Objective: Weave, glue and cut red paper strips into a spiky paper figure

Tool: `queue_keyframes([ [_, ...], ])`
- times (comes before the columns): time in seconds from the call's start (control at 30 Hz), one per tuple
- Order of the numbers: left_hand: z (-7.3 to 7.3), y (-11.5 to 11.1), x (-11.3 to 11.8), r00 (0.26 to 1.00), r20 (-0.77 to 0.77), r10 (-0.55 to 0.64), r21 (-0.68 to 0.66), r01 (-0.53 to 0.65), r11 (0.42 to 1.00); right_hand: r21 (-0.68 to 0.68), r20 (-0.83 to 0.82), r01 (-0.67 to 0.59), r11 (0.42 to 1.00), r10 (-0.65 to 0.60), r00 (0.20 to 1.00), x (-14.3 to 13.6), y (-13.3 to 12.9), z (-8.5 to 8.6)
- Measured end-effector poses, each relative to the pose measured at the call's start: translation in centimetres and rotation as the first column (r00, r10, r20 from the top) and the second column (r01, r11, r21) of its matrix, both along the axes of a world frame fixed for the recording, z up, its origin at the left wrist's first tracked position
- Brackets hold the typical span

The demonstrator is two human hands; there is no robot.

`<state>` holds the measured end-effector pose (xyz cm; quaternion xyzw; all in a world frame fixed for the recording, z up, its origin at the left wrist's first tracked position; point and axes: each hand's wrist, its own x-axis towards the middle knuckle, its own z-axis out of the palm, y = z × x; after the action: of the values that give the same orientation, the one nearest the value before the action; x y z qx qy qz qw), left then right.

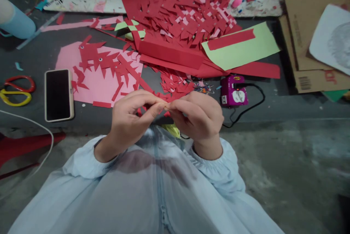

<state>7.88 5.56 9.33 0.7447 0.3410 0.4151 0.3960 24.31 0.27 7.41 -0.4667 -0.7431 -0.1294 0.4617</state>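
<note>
Above the table's near edge, my left hand (133, 119) and my right hand (199, 115) meet fingertip to fingertip. Both are closed in a pinch, and whatever lies between the fingers is too small or hidden to make out. Just beyond them are small red paper scraps (175, 82). To the left, a pink paper sheet (67, 57) bears spiky red paper cut-outs (91, 55) with stick-on eyes. A large heap of similar red cut-outs (169, 11), some with pink checks, fills the back. In front of it lie folded red paper (169, 52) and a light green sheet (232, 57).
A phone (58, 95) and red-and-yellow-handled scissors (18, 89) lie at left, below a blue cup (20, 22). Right of my hands sits a small purple box (232, 97) with a black cable. Cardboard (303, 48) occupies the right end; something red (30, 148) stands below left.
</note>
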Motion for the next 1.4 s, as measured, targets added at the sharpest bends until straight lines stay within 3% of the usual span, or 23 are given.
queue_keyframes([
  [0.43,-0.55,-0.26,-0.1,0.999,0.045,0.003,0.001,-0.003,1.0,-0.02,-0.028,-0.035,0.999,0.034,0.999,-0.16,0.15,-0.2],
  [0.73,-0.28,-0.33,-0.22,1.0,-0.013,0.025,0.158,-0.022,0.987,0.027,-0.023,-0.013,1.0,0.013,1.0,-0.23,0.03,-0.14],
  [1.0,-0.48,-0.53,-0.03,0.999,0.003,0.032,0.214,-0.031,0.976,0.016,0.006,-0.017,1.0,0.017,1.0,-0.35,0.1,-0.17],
  [1.4,-0.27,-0.88,-0.04,1.0,-0.015,0.017,0.133,-0.015,0.991,0.038,0.012,-0.02,0.999,0.019,1.0,-0.5,0.43,-0.38],
])
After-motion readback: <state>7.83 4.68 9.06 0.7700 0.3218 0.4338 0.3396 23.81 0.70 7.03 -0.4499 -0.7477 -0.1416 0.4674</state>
